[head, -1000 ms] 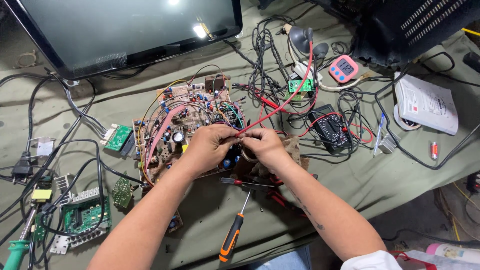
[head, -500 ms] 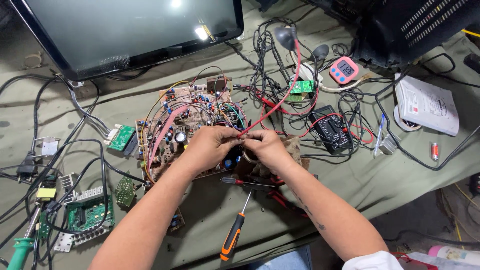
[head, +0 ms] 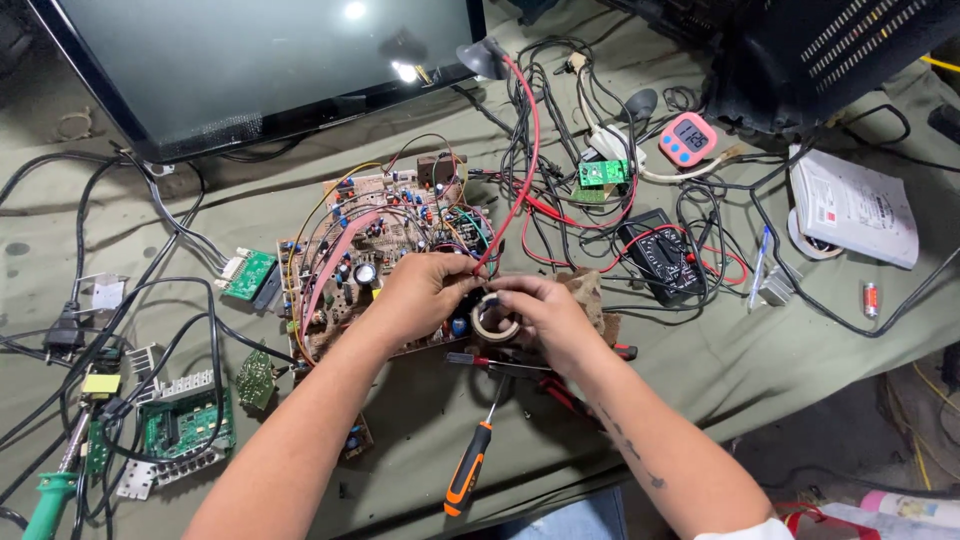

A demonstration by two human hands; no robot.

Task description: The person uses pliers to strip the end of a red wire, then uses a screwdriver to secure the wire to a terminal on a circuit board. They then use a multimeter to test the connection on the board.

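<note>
Scanning from the left, a green-handled soldering iron (head: 50, 497) lies at the table's near edge, beside a green circuit board with heat-sink fins (head: 180, 428) and a tangle of black cables. A smaller green board (head: 245, 274) sits further back, under the dark flat screen (head: 270, 65) that leans along the far side.

At the centre rests a large brown circuit board (head: 385, 235), crowded with capacitors and coloured wires, turned so its parts face up towards the person. The left hand (head: 420, 293) rests on the board's near edge, fingers curled shut around a red wire (head: 515, 170) that arcs up and away; it seems to steady the wire. The right hand (head: 540, 310), touching the left, is pinched closed on a small roll of pale tape (head: 495, 318), held just above the board's near right corner, close to the wire.

Just in front of the hands lies an orange-and-black screwdriver (head: 472, 462), within easy reach. To the right sit a black multimeter (head: 662, 258) with red leads, a pink digital timer (head: 688, 138), and a white booklet (head: 858, 208).
</note>
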